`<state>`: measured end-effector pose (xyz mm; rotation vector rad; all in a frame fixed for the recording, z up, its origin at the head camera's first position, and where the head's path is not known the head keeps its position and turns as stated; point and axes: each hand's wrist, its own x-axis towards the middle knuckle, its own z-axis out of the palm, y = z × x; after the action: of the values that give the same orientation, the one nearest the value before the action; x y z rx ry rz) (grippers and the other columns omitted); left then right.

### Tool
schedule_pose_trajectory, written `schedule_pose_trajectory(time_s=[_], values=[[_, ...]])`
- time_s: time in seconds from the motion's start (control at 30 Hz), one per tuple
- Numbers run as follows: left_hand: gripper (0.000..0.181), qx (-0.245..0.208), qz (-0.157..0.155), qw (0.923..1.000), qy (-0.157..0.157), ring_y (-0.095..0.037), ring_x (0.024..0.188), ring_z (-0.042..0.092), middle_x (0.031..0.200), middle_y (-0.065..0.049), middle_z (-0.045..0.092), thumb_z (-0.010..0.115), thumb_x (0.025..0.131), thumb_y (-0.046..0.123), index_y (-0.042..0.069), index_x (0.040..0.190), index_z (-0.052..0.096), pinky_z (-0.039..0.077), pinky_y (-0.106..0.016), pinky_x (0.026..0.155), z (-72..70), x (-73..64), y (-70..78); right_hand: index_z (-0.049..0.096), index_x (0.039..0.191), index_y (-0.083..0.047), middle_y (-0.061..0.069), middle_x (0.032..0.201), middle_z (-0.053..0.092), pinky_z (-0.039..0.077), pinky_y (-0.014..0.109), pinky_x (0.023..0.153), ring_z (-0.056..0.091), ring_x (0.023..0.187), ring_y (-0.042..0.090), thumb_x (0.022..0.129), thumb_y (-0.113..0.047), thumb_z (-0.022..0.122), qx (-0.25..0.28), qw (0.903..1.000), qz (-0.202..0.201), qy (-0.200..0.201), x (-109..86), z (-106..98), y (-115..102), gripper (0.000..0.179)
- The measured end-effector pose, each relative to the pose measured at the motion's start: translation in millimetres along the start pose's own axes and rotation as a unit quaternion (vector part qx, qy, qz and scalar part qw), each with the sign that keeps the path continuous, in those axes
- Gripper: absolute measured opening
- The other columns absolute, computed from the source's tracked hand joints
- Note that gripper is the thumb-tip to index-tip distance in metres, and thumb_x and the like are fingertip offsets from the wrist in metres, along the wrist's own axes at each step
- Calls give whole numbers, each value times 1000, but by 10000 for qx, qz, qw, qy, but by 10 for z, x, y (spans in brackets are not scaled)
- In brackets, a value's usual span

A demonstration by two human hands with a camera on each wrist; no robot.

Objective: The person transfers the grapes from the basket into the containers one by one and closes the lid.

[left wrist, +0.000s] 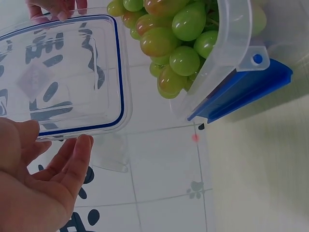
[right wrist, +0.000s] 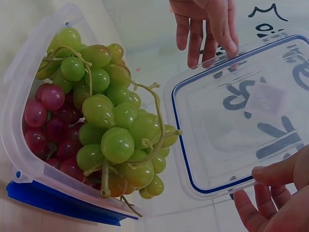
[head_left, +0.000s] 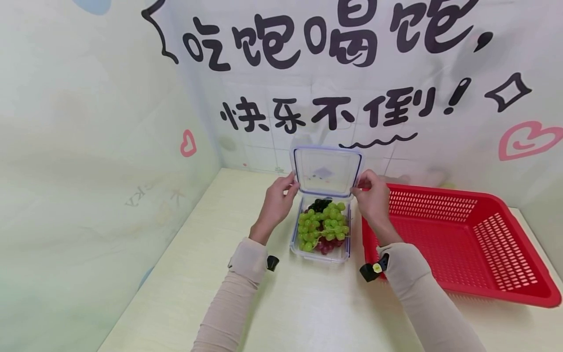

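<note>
A clear plastic lid [head_left: 327,171] with a dark blue seal stands tilted up behind a clear food container [head_left: 323,257]. My left hand [head_left: 277,199] pinches its left edge, while my right hand [head_left: 374,198] pinches the right edge. Inside the container, bunches of green grapes [right wrist: 118,145] heap above the rim over red grapes [right wrist: 53,128]. Dark grapes [head_left: 320,204] show at the far end. A blue clip flap [left wrist: 246,92] hangs folded out from the container's side in the left wrist view. Both wrist views show fingertips against the lid's rim.
On the right of the pale table [head_left: 206,293], a red perforated basket [head_left: 506,293] stands close beside my right forearm. A printed wall sheet [head_left: 264,151] with black lettering rises just behind the lid, and another sheet [head_left: 88,195] borders the left side.
</note>
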<state>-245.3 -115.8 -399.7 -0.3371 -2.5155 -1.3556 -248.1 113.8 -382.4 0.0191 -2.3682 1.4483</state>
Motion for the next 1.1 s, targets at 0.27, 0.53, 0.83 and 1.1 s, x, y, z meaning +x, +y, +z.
schedule_pose_trajectory(time_s=[0.27,0.53,0.83,1.1], values=[[44,-218,-145,9997,-3,-30,114,61,119,-18,62,45,107,24,4,146,46,54,-37,94,52,12,-18,58,83,2,21,88,67,43,23,69,58,80,22,83,11,68,-55,9999,-50,138,23,3,54,13],[44,-311,-267,9992,-23,-31,117,60,121,-18,62,44,107,27,7,146,47,52,-39,97,84,23,-17,56,82,2,18,89,67,46,30,73,62,86,29,84,11,69,-83,9998,41,190,28,-6,95,16],[45,-285,-433,9986,-101,-31,118,59,120,-17,63,44,107,31,10,147,46,48,-43,102,113,-6,-51,60,85,3,18,88,70,45,24,69,63,85,28,82,11,69,-165,9997,75,187,19,13,157,12],[48,-374,-652,9970,-171,-33,118,61,132,-17,62,42,107,35,9,147,46,49,-45,100,125,-17,-69,67,95,5,24,93,72,42,18,62,62,80,25,83,11,68,-274,9995,72,141,16,35,179,14]])
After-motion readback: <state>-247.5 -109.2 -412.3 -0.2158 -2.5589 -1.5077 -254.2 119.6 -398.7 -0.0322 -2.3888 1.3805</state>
